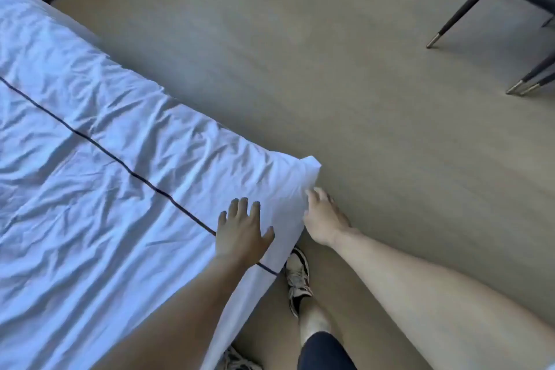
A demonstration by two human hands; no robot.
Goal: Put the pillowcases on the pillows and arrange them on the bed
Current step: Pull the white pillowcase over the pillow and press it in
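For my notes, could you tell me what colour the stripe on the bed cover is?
Dark navy, a thin stripe across the white bed cover, seen in the head view.

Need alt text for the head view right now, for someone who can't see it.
Left hand lies flat, fingers spread, on the white bed cover near its corner; the right hand touches the cover's hanging edge. Dark chair legs stand on the floor beyond.

No readable text, labels, brands or numbers anywhere; frame is soft and nothing legible shows on any surface.
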